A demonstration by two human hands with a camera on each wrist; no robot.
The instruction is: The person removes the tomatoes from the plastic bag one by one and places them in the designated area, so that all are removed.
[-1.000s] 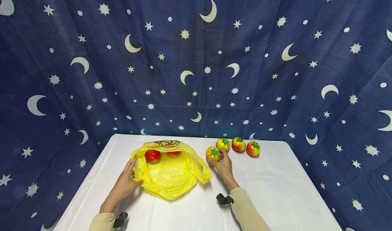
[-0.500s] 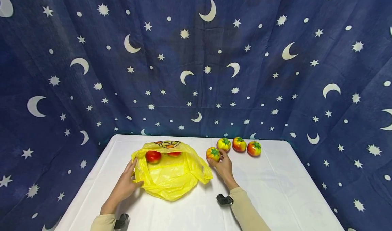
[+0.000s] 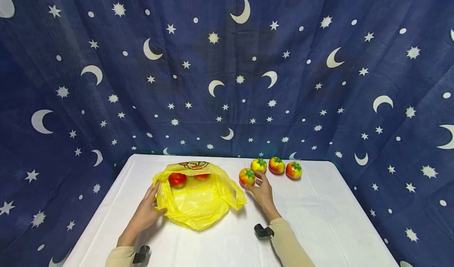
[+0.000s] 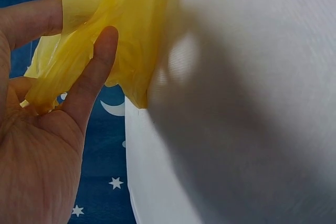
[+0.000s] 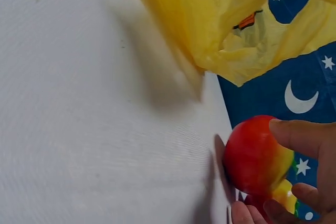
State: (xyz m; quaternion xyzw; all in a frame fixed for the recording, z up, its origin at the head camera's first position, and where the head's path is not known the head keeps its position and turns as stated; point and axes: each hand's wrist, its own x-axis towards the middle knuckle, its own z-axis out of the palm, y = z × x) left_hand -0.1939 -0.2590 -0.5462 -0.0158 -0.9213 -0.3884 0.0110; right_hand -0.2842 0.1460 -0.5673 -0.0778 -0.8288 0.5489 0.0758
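A yellow plastic bag (image 3: pixel 198 204) lies on the table with its mouth facing me. Two red tomatoes (image 3: pixel 177 179) show inside it, one partly hidden. My left hand (image 3: pixel 144 212) holds the bag's left edge; in the left wrist view, its film passes between thumb and fingers. Right of the bag sits a red-and-yellow tomato (image 3: pixel 246 177) with a green leafy top. My right hand (image 3: pixel 263 192) is beside it, fingers spread loosely around its right side. In the right wrist view, the thumb (image 5: pixel 296 135) overlaps the tomato's edge; whether it touches cannot be told.
Behind and right of the near tomato stand a yellow tomato (image 3: pixel 259 165) and two red-and-yellow ones, one at the middle (image 3: pixel 276 165) and one at the right (image 3: pixel 293 170). A white cloth covers the table (image 3: pixel 319 227). A blue curtain (image 3: pixel 227 62) with moons and stars hangs behind.
My right hand has shifted slightly right, its fingers loosening from the near tomato, which stays in place with its leafy top turned a little. My left hand and the bag have hardly moved.
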